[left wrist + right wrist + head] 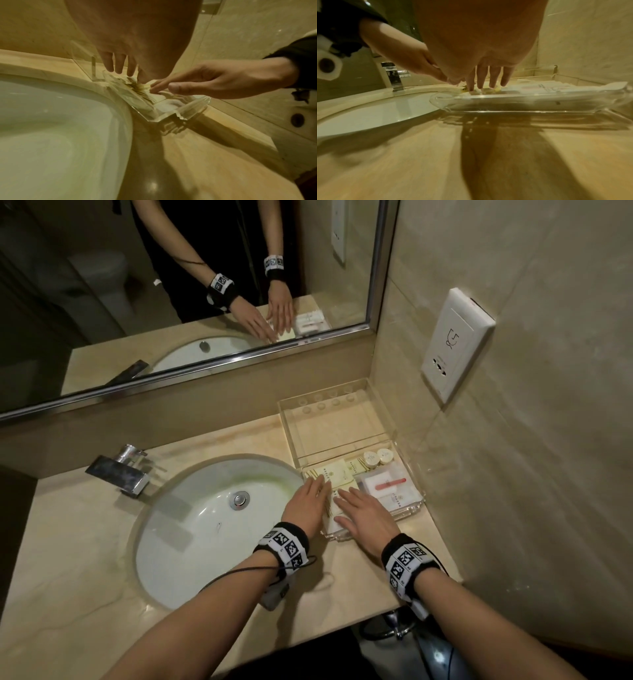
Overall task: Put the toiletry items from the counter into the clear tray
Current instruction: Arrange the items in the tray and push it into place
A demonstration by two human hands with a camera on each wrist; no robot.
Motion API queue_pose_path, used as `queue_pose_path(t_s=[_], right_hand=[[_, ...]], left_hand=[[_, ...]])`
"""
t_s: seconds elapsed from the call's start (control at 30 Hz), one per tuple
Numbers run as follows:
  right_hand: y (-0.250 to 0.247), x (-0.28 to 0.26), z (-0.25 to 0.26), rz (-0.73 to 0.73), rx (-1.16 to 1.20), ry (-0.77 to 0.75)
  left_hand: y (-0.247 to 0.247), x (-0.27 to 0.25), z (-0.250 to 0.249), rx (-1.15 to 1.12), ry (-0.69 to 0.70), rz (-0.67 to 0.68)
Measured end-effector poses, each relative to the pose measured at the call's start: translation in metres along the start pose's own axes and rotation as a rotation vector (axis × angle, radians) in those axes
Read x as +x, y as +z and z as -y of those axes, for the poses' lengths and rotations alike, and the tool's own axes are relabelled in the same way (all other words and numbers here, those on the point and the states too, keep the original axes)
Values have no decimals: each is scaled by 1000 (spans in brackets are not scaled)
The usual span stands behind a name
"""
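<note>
Marble counter (pixel 85 594) holds sink (pixel 191 529) beside clear tray (pixel 416 503).

Glossy clear plastic tray (pixel 416 501), polished marble counter (pixel 85 559), chrome tap (pixel 120 470), glazed white basin (pixel 191 515).

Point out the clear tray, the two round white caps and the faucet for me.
clear tray (pixel 416 503), head view, near right rim.
round white caps (pixel 370 457), head view, top of left cap.
faucet (pixel 118 474), head view, top of spout.

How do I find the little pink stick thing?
Start at the white sink; the clear tray sits to its right on the counter. In the tray's front right section, a clear packet holds the pink stick, the only pink thing among cream packets.
</note>
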State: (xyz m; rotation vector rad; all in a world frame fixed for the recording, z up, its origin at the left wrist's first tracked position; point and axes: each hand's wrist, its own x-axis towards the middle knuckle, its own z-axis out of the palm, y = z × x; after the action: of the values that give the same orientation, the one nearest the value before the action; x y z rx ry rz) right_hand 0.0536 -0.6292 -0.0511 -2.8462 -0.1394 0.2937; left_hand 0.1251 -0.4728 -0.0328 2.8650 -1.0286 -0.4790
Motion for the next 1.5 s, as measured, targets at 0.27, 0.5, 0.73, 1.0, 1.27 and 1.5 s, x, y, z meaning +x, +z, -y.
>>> queue_pose_path(t_s=[0.27,0.5,0.73,1.0,1.27,1.5], right_hand=[[9,-7,-7,87,-39,-17],[2,-7,-7,60,2,-15],[1,-10,-9,80,32,-2],[2,-11,-11,18,58,-11],[-25,-36,-28,-383,551,418],[11,-41,-78,-188,1049,1038]], left_hand=[[2,4,15,60,50,82],[-1,0,18,53,113,-26],[6,2,25,176,116,46],[9,4,26,63,151,-86],[2,-7,30,-659,-312,-249],[-2,-17,9,-1419,-692,166]])
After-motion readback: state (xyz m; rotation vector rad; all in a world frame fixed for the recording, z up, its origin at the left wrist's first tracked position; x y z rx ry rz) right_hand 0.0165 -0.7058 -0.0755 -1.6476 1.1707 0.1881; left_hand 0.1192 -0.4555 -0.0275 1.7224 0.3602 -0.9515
